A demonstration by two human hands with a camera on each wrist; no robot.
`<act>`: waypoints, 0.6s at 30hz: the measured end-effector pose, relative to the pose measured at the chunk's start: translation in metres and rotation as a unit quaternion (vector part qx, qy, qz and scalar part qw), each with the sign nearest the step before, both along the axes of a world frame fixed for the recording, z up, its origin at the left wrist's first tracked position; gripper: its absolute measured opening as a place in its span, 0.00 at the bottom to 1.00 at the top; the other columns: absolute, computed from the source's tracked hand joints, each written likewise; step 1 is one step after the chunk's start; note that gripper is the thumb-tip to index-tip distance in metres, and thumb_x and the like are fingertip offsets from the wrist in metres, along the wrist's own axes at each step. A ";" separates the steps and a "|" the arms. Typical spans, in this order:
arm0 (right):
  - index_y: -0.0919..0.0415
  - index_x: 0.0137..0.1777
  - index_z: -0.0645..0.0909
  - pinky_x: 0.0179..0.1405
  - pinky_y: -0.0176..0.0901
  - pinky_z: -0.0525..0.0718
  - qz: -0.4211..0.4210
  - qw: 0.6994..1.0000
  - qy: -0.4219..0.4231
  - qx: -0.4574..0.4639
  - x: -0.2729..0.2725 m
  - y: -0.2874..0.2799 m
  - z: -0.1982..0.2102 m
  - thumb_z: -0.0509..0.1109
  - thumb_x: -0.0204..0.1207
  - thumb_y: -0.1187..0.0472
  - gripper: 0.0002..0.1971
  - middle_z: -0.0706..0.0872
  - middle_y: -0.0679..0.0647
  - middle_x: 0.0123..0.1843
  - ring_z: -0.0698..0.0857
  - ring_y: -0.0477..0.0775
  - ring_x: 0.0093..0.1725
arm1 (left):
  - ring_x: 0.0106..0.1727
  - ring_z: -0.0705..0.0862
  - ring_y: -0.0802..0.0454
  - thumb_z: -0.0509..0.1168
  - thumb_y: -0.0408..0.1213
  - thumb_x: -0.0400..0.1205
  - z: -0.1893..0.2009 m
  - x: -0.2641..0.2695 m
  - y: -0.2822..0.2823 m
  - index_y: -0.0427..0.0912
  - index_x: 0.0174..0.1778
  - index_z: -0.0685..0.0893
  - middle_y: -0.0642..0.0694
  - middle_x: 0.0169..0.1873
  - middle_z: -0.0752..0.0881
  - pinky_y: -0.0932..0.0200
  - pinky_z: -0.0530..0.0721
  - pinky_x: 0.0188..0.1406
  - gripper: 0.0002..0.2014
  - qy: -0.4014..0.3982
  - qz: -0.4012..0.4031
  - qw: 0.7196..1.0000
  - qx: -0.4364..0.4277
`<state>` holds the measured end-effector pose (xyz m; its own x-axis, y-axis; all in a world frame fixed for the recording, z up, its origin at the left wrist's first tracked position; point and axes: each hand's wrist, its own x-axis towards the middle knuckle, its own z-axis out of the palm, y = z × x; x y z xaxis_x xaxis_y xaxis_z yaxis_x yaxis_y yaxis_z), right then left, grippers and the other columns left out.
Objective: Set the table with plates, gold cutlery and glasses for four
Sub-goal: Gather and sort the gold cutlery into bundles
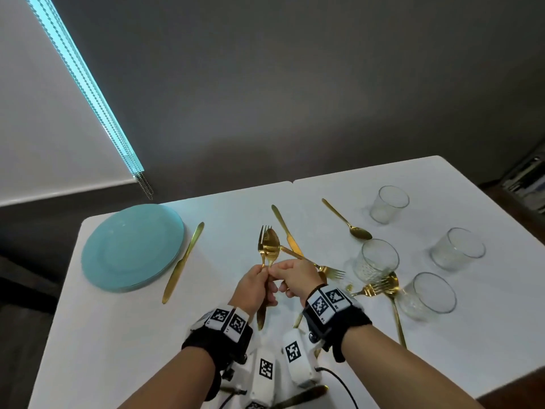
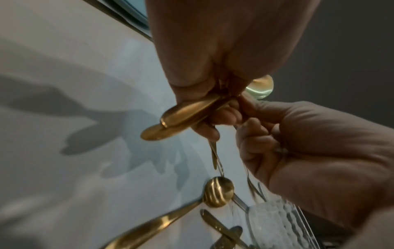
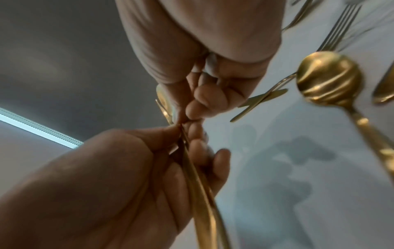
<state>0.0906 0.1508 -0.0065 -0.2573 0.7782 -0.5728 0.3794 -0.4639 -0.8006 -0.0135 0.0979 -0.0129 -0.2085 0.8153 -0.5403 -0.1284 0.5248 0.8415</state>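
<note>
While both my hands met above the middle of the white table (image 1: 118, 335), my left hand (image 1: 253, 286) gripped a gold fork (image 1: 262, 246) and spoon (image 1: 270, 245) by their handles, heads up and pointing away from me. My right hand (image 1: 298, 277) pinched the same bundle just beside the left thumb, its fingers curled; the right wrist view showed my fingertips (image 3: 198, 107) closed on the thin stems, though I could not tell which piece they held. To the far left lay a stack of blue plates (image 1: 132, 246), with one knife (image 1: 182, 262) just beside it on the right. A second knife (image 1: 286, 228) lay beyond my hands, and another spoon (image 1: 348, 221) lay farther right. A loose fork (image 1: 327, 271) lay right of my right hand, near the closest of the glasses. Four glasses stood upright on the right side: one far (image 1: 389, 203), one in the middle (image 1: 376, 259), one at the right (image 1: 457, 247), one nearest me (image 1: 429, 292). More cutlery lay crossed between the middle and nearest glasses (image 1: 380, 286). The pieces there overlapped, and I could not sort them.
</note>
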 end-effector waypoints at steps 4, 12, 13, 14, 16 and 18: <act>0.54 0.39 0.82 0.20 0.34 0.71 -0.002 0.998 -0.061 0.005 0.033 -0.008 -0.002 0.70 0.76 0.61 0.05 0.86 0.49 0.36 0.77 0.47 0.27 | 0.26 0.73 0.52 0.52 0.35 0.86 -0.004 0.009 -0.006 0.40 0.47 0.78 0.45 0.28 0.76 0.59 0.80 0.29 0.10 0.013 -0.028 0.999 -0.030; 0.65 0.29 0.76 0.21 0.36 0.69 -0.115 0.957 -0.255 -0.075 0.125 -0.005 -0.017 0.65 0.76 0.65 0.14 0.79 0.57 0.27 0.72 0.53 0.21 | 0.26 0.74 0.51 0.51 0.34 0.86 -0.003 0.018 -0.009 0.37 0.43 0.75 0.43 0.30 0.77 0.60 0.78 0.25 0.10 0.019 -0.042 0.997 -0.059; 0.66 0.30 0.77 0.22 0.37 0.70 -0.136 0.954 -0.255 -0.082 0.130 -0.004 -0.023 0.65 0.76 0.64 0.13 0.80 0.58 0.29 0.73 0.54 0.22 | 0.26 0.75 0.51 0.51 0.34 0.86 -0.003 0.020 -0.009 0.38 0.42 0.74 0.42 0.30 0.78 0.59 0.77 0.24 0.10 0.020 -0.043 0.997 -0.061; 0.67 0.32 0.79 0.25 0.40 0.73 -0.154 0.952 -0.251 -0.084 0.132 -0.004 -0.028 0.66 0.76 0.61 0.13 0.82 0.60 0.30 0.75 0.55 0.23 | 0.26 0.75 0.50 0.51 0.33 0.86 -0.002 0.022 -0.008 0.38 0.42 0.74 0.42 0.30 0.78 0.59 0.77 0.24 0.09 0.022 -0.045 0.997 -0.062; 0.68 0.35 0.81 0.32 0.44 0.76 -0.176 0.951 -0.239 -0.089 0.133 0.000 -0.041 0.66 0.77 0.55 0.16 0.84 0.61 0.31 0.79 0.58 0.27 | 0.26 0.76 0.50 0.51 0.34 0.86 -0.002 0.024 -0.008 0.38 0.43 0.74 0.42 0.30 0.79 0.59 0.77 0.24 0.09 0.029 -0.052 0.996 -0.062; 0.67 0.32 0.79 0.31 0.45 0.76 -0.201 0.947 -0.226 -0.104 0.131 0.006 -0.049 0.63 0.79 0.50 0.22 0.85 0.61 0.31 0.80 0.58 0.27 | 0.26 0.76 0.51 0.51 0.35 0.87 -0.003 0.024 -0.008 0.39 0.43 0.74 0.43 0.30 0.79 0.60 0.77 0.25 0.10 0.038 -0.060 0.995 -0.064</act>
<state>0.2214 0.1564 -0.0556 0.3441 0.6199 -0.7052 0.4220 -0.7731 -0.4736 0.0110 0.0900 -0.0159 -0.1584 0.7627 -0.6270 0.0028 0.6354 0.7722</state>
